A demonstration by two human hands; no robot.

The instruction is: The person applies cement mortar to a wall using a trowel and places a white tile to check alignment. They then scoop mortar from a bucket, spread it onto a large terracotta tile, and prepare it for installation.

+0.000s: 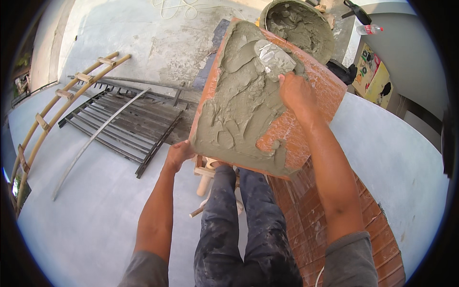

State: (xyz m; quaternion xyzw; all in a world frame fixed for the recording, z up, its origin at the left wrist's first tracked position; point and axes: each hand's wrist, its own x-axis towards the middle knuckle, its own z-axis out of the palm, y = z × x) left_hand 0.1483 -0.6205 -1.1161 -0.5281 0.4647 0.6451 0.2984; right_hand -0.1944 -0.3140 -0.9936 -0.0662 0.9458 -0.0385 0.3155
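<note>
A large orange-brown tile is tilted in front of me, its upturned face mostly coated with wet grey mortar. My left hand grips the tile's near left corner, fingers closed round the edge. Over the tile's upper right part, my right hand is closed round the handle of a trowel; most of the handle is hidden in the fist. Mortar smears the trowel's blade, which lies against the coat. Bare tile with whitish streaks shows along the right side.
Beyond the tile stands a round tub of mortar. To the left are a bamboo ladder, a dark metal grille and a pale curved strip. A wooden stand is under the tile, red-brown tiles at right, a bottle far right.
</note>
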